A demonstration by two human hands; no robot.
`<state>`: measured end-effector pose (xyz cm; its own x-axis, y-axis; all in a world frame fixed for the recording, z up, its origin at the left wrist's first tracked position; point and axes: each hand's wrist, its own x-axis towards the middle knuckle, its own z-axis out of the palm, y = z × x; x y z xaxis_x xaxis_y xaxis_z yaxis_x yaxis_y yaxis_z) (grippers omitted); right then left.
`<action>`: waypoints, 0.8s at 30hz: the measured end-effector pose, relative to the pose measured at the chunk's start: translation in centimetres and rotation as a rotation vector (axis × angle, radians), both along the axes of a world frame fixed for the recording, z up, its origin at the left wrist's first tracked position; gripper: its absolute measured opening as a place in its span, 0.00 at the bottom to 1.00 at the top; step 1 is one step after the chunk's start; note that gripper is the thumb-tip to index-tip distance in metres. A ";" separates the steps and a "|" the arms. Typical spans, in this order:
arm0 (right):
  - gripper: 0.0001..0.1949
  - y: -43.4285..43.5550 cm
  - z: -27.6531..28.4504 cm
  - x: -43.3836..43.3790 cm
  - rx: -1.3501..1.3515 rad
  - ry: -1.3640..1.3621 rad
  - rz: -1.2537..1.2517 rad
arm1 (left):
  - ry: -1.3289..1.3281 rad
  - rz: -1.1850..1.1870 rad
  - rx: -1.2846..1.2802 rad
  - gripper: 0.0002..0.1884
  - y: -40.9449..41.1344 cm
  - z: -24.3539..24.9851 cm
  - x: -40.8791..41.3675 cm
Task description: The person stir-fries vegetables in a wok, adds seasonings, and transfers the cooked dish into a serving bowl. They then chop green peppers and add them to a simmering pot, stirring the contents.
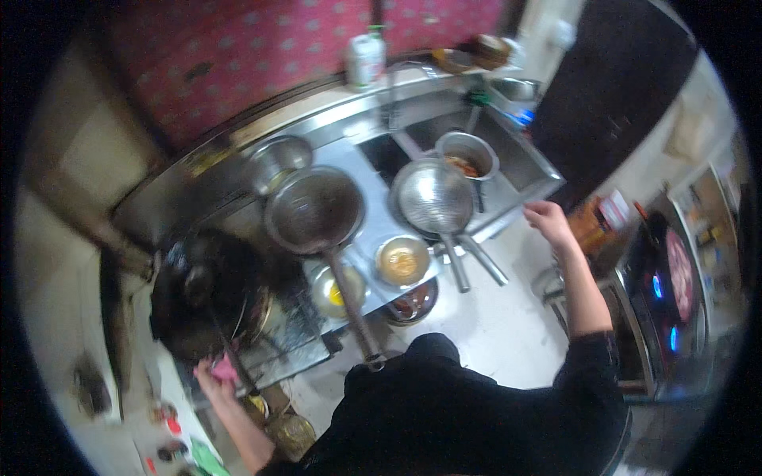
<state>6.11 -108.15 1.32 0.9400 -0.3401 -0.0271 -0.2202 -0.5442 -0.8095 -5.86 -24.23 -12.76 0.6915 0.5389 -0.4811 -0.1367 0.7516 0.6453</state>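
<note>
At the lower left, my left hand (215,382) grips a pink cloth (223,369) at the near edge of a large dark wok (199,291). The long handle of a utensil crosses beside that hand. Out to the right, my right hand (545,219) hangs over the floor near the sink's corner, its fingers curled; whether it holds something small is unclear. Between the hands, a wide dark pan (315,208) with a long handle lies on the metal counter. A bowl with yellow contents (333,291) and a metal bowl of light brown food (402,262) stand close to it.
Two long-handled metal pans, the upper one dimpled (434,193), lie stacked by the sink (506,143). A metal pot (467,156) holds reddish-brown food. A steel bowl (281,157) stands behind the dark pan. A white bottle (366,59) is on the back ledge. Blue flames show far right.
</note>
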 end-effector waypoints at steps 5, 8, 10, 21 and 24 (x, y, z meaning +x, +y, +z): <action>0.17 -7.9 -8.6 8.2 -0.101 0.308 -0.192 | -0.291 -0.540 -0.441 0.28 4.9 -6.9 0.7; 0.17 -10.0 -15.7 14.0 -0.029 0.371 -0.204 | -0.103 -0.201 -0.214 0.28 2.7 -7.4 2.0; 0.22 -11.6 -21.1 18.3 0.100 0.386 -0.170 | -0.092 -0.126 -0.034 0.29 0.3 -6.8 3.5; 0.20 -20.2 -38.7 30.5 0.823 0.674 -0.242 | 0.289 0.011 0.159 0.23 -7.6 -5.4 6.6; 0.17 -18.8 -39.0 31.2 1.175 0.747 0.002 | 0.185 -0.106 0.141 0.34 -12.9 -3.2 4.6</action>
